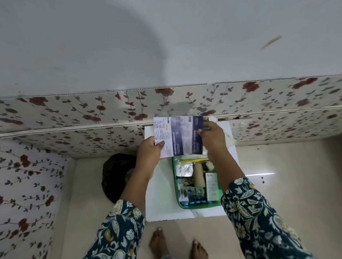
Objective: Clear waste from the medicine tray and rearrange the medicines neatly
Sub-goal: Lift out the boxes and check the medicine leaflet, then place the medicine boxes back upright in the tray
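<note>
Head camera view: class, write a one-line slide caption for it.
Both hands, left and right, hold a flattened medicine carton above the green tray.

A flat printed pack (178, 136) at centre frame looks like thin card or paper, with a slight sheen. Below it, a green tray (198, 205) appears to be smooth plastic. Inside, a silvery blister strip (184, 169) has crinkled, reflective foil. The white tabletop (161, 201) is smooth and glossy. The beige floor (293, 181) at right is polished, reflecting light. Patterned cloth sleeves (121, 235) look soft and matt. The flowered wall covering (62, 113) appears smooth.
</note>
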